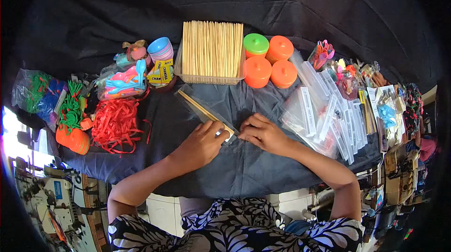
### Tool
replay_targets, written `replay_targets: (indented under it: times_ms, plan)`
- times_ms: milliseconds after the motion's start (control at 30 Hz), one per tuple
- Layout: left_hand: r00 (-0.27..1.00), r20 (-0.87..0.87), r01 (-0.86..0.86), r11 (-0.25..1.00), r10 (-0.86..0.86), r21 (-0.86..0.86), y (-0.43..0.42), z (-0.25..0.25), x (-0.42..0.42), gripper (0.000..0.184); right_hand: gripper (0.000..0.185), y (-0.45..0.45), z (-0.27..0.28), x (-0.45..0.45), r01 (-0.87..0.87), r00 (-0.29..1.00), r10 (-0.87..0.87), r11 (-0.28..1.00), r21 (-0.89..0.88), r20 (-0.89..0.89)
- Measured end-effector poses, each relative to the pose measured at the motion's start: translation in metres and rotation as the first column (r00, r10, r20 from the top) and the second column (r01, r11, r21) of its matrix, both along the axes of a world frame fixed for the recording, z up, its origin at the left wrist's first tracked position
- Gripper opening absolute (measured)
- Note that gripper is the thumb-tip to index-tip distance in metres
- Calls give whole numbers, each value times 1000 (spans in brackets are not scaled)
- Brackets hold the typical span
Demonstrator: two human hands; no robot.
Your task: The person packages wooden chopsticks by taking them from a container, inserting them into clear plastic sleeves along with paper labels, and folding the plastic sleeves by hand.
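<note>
Over my feed, the left hand's [204,138] fingers pinch wooden chopsticks [199,107] at a clear plastic sleeve [209,106]; beside them curls the right hand [266,134], its grip unreadable to me.

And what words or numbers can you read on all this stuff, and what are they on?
"CHAN": on the yellow labels below the blue cups; the last letters are blurred.
Too small to read: the white strips, the small yellow label on the right, the blue sign at lower left.
</note>
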State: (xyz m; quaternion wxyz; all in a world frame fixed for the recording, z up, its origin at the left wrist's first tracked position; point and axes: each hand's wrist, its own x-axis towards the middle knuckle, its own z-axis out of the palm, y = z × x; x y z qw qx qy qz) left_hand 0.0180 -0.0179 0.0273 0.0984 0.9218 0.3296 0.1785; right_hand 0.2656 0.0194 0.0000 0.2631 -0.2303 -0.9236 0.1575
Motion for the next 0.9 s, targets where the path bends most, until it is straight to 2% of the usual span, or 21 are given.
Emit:
replay_targets:
  times_ms: [67,200,267,367,533,600,767,833,900]
  plan:
    - [1000,17,2,1000,-2,11,1,2,2,30,13,2,7,-2,2,995,-12,994,-108,-95]
    - [1000,3,26,1000,-26,-3,2,-4,4,29,12,5,3,-2,56,991,-80,976,-213,-108]
    - [999,-15,50,999,-50,17,2,-9,4,27,15,-5,0,-4,282,959,-276,923,-260,62]
    - [995,-66,83,994,-79,72,1,-9,6,23,19,-14,1,-8,321,945,-297,921,-220,134]
    - [989,-124,103,975,-79,195,3,-16,10,24,14,-8,-13,-8,316,948,-309,906,-282,71]
    - [986,-130,123,977,-100,176,3,-18,9,21,13,-8,-12,-8,298,953,-301,907,-297,36]
    - [990,-92,115,991,-108,73,8,-21,7,24,11,-14,1,-15,402,915,-369,854,-329,160]
    - [991,-78,113,993,-111,28,8,-20,8,26,11,-12,-2,-12,376,927,-348,859,-347,142]
    - [991,38,125,990,-128,72,9,-14,9,32,10,-7,-7,-9,345,939,-323,867,-360,121]
